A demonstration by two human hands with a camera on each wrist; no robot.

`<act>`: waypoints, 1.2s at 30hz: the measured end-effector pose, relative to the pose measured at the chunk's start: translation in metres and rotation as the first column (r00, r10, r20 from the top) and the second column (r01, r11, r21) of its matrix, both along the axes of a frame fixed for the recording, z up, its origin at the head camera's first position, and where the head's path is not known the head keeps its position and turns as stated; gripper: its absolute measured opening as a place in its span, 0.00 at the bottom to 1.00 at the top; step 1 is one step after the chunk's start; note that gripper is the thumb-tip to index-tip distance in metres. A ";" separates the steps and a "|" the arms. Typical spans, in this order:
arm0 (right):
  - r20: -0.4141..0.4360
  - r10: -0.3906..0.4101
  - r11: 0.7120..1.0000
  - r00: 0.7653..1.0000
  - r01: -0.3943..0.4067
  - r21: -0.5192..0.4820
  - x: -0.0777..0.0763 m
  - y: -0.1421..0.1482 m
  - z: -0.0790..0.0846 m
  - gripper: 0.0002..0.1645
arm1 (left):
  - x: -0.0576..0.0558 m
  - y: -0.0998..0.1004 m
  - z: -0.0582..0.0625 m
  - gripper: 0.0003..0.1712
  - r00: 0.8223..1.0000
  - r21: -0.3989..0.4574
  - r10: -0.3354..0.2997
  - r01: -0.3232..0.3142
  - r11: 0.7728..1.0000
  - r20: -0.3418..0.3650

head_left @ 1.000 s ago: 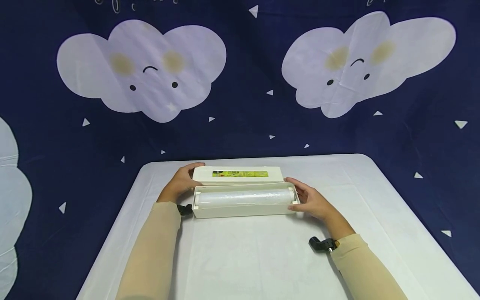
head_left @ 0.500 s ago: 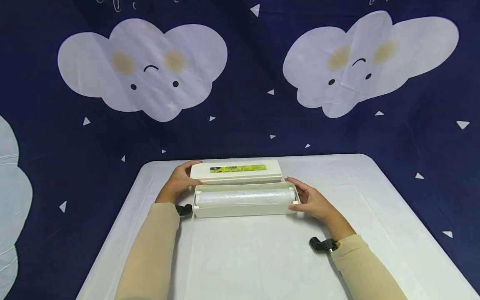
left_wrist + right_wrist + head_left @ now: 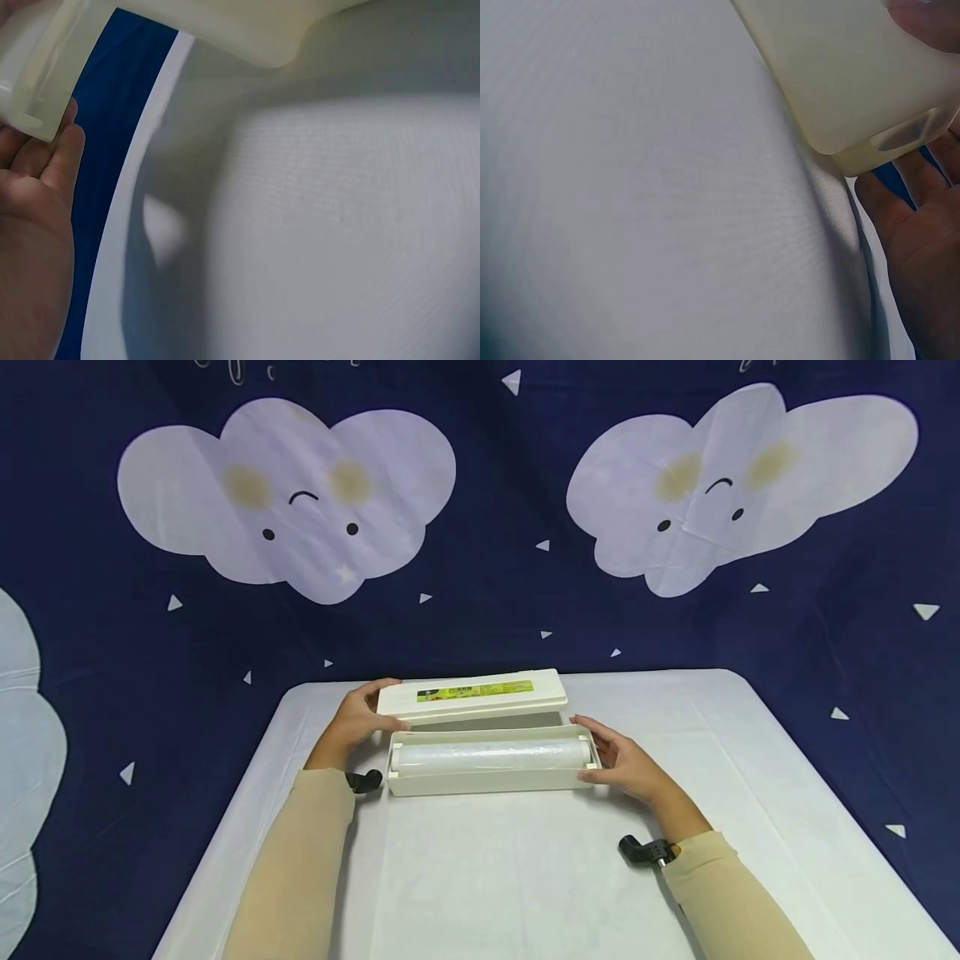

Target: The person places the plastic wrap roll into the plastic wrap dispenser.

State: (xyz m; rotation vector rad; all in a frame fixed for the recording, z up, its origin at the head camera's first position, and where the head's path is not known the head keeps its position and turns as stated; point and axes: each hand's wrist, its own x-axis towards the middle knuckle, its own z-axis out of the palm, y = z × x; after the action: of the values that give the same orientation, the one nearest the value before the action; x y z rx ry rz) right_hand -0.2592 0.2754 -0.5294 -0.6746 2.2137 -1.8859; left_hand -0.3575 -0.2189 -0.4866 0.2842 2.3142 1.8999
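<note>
A long cream box holds a roll of cling film lying lengthwise inside. Behind it is the box's lid, with a green and yellow label on top. My left hand grips the lid at its left end, thumb in front and fingers behind; the lid's right end is tilted up. Around the box's right end curls my right hand, thumb on the front wall. In the left wrist view the fingers reach round the lid's end. The right wrist view shows the box's end close up.
Both things are over a white-covered table, near its back edge. A dark blue cloth printed with clouds hangs behind it. A black wrist camera sits by the left sleeve, another black camera by the right sleeve.
The lid has moved back, away from the box, and its right end has tilted up, with my left hand moving along slightly left. The box and my right hand have stayed in place.
</note>
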 end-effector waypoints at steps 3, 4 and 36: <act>0.004 0.001 1.000 1.000 -0.001 -0.004 0.001 0.000 0.000 0.62 | 0.008 0.001 0.010 0.53 1.000 0.013 -0.001 0.001 1.000 -0.007; 0.003 0.001 1.000 1.000 -0.001 -0.004 0.001 0.000 0.000 0.62 | 0.010 0.001 0.012 0.53 1.000 0.012 -0.002 0.002 1.000 -0.009; 0.010 -0.013 1.000 1.000 0.013 -0.013 0.001 -0.002 -0.001 0.62 | 0.007 0.005 0.002 0.53 0.996 -0.063 0.038 -0.043 0.997 -0.081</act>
State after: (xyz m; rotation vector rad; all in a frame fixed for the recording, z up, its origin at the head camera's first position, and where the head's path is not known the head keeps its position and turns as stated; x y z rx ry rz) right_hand -0.2579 0.2735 -0.5309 -0.6532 2.2070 -1.9066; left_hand -0.3502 -0.2138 -0.4848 0.3140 2.4461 1.8601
